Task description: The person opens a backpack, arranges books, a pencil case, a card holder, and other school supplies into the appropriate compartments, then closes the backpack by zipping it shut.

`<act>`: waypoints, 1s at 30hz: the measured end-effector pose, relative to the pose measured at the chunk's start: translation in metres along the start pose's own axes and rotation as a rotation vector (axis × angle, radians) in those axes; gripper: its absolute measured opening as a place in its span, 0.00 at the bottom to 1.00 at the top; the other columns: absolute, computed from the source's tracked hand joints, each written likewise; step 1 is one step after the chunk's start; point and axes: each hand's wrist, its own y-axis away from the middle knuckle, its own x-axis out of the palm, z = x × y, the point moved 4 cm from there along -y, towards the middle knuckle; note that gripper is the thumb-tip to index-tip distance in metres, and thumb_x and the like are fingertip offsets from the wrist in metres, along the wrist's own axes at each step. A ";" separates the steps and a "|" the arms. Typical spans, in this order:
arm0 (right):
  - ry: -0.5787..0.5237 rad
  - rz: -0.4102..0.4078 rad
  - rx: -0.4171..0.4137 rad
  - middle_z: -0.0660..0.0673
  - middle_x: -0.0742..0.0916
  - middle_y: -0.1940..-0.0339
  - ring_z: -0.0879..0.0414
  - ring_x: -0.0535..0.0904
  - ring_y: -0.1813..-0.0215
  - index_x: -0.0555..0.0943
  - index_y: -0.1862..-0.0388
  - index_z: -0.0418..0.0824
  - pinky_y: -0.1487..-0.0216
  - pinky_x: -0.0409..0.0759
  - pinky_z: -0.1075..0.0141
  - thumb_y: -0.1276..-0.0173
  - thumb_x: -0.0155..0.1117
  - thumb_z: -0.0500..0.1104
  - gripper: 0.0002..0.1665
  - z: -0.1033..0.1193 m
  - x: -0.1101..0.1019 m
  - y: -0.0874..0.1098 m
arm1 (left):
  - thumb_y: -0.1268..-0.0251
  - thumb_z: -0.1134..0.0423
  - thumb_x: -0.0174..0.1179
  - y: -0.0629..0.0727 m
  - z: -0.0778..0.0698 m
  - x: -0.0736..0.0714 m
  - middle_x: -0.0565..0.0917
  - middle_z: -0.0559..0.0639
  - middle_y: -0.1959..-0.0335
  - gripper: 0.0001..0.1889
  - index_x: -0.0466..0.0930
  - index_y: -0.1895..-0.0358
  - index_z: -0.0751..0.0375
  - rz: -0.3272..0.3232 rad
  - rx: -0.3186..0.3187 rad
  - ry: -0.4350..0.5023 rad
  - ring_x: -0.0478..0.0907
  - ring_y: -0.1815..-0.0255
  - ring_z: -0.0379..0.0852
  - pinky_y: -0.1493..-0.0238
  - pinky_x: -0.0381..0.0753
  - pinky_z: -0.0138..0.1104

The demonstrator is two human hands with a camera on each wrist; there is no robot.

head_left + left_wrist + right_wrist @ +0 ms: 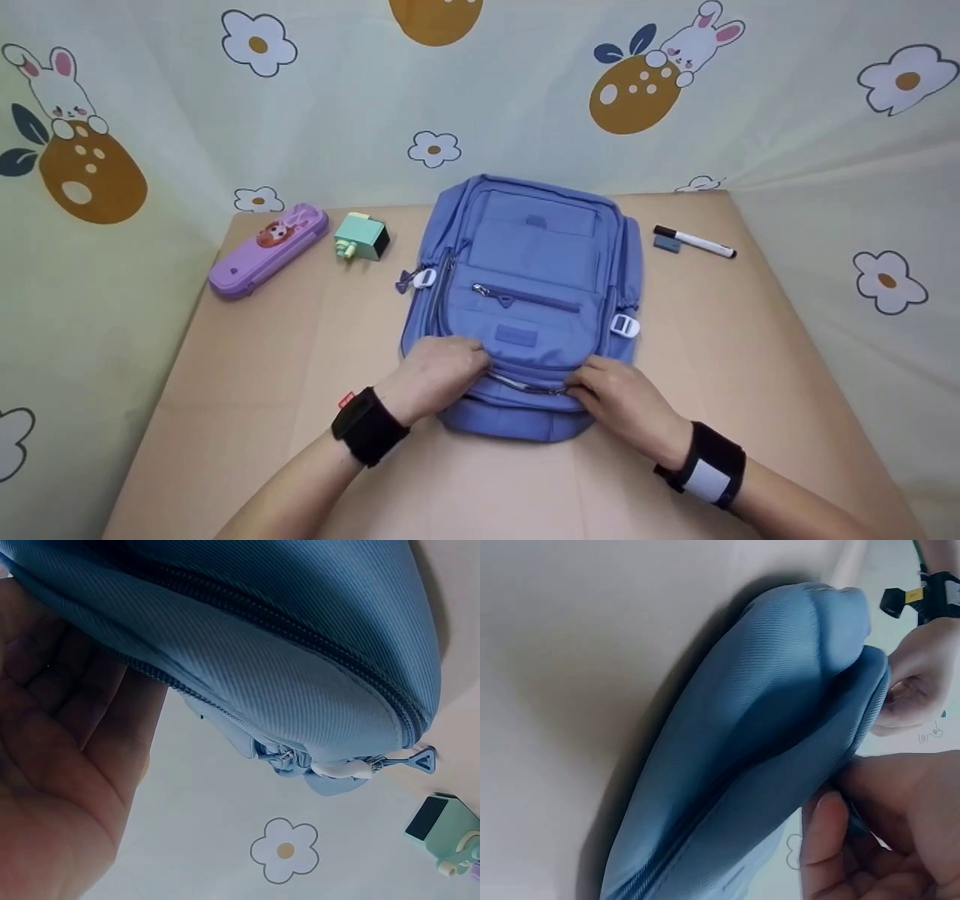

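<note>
A backpack (536, 247) lies mid-frame on a table (750, 375). A case (262, 257) and box (364, 237) sit upper left, a marker (701, 244) upper right (eraser (667, 244) just below).

matt, ribbed cloth backpack (536, 251); smooth, shiny plastic pencil case (259, 262)

The blue bag (780, 675) rests on a pale surface (570, 690). A zipper track (649, 870) runs along the bag's side, leading toward a dark fold between two fabric panels. The right hand (911, 799) pinches at the bag's edge opposite the surface. The left hand (922, 679), fingers curled, grips the bag's far end. Beyond the bag, a black wristband (936, 596) encircles the left wrist.
</note>
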 end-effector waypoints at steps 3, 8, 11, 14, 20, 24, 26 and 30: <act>0.052 -0.002 0.008 0.53 0.83 0.68 0.59 0.81 0.64 0.88 0.64 0.42 0.62 0.83 0.62 0.39 0.76 0.34 0.06 0.000 -0.001 0.003 | 0.26 0.60 0.60 0.001 -0.002 0.001 0.78 0.43 0.75 0.12 0.80 0.72 0.53 -0.010 0.010 -0.001 0.74 0.76 0.41 0.80 0.75 0.33; 0.125 -0.014 -0.043 0.52 0.82 0.68 0.56 0.80 0.64 0.87 0.65 0.41 0.63 0.82 0.61 0.40 0.76 0.33 0.07 -0.001 -0.006 0.009 | 0.27 0.61 0.62 0.004 -0.003 -0.001 0.78 0.43 0.76 0.12 0.80 0.73 0.52 -0.025 0.023 -0.028 0.74 0.77 0.41 0.81 0.73 0.32; 0.167 -0.021 -0.049 0.51 0.81 0.69 0.55 0.78 0.65 0.86 0.66 0.40 0.64 0.80 0.60 0.42 0.76 0.32 0.08 -0.005 -0.010 0.014 | 0.28 0.62 0.62 0.005 -0.003 -0.002 0.77 0.43 0.76 0.12 0.79 0.74 0.52 -0.033 0.025 -0.042 0.74 0.77 0.41 0.82 0.72 0.33; 0.192 -0.028 -0.023 0.50 0.80 0.70 0.54 0.78 0.66 0.85 0.67 0.40 0.65 0.79 0.59 0.43 0.76 0.31 0.09 -0.010 -0.015 0.017 | 0.28 0.63 0.62 0.006 -0.003 -0.003 0.76 0.43 0.76 0.12 0.77 0.74 0.52 -0.026 0.020 -0.038 0.73 0.77 0.42 0.82 0.71 0.33; 0.157 0.039 0.035 0.50 0.82 0.69 0.54 0.79 0.64 0.87 0.65 0.39 0.63 0.80 0.58 0.39 0.74 0.31 0.06 -0.018 -0.012 0.016 | 0.27 0.64 0.60 0.007 -0.001 -0.007 0.76 0.44 0.76 0.12 0.79 0.74 0.54 0.000 0.007 0.002 0.73 0.77 0.43 0.81 0.74 0.34; 0.114 0.070 0.055 0.50 0.83 0.68 0.54 0.80 0.63 0.88 0.63 0.39 0.60 0.81 0.57 0.38 0.74 0.33 0.05 -0.022 -0.010 0.013 | 0.30 0.60 0.63 0.001 -0.006 -0.015 0.78 0.44 0.74 0.09 0.81 0.71 0.54 0.027 -0.011 0.056 0.76 0.74 0.44 0.77 0.77 0.37; 0.099 0.078 0.067 0.50 0.83 0.68 0.55 0.80 0.63 0.89 0.62 0.39 0.60 0.81 0.58 0.38 0.75 0.34 0.05 -0.025 -0.009 0.013 | 0.32 0.58 0.65 -0.006 -0.014 -0.019 0.80 0.44 0.72 0.08 0.83 0.69 0.54 0.034 -0.001 0.062 0.76 0.73 0.44 0.75 0.78 0.37; 0.107 0.081 0.072 0.52 0.81 0.69 0.57 0.77 0.64 0.88 0.65 0.40 0.63 0.79 0.60 0.39 0.76 0.34 0.05 -0.028 -0.007 0.015 | 0.33 0.56 0.66 -0.025 -0.038 -0.021 0.80 0.44 0.71 0.08 0.85 0.68 0.54 0.014 0.055 0.026 0.75 0.73 0.43 0.76 0.77 0.34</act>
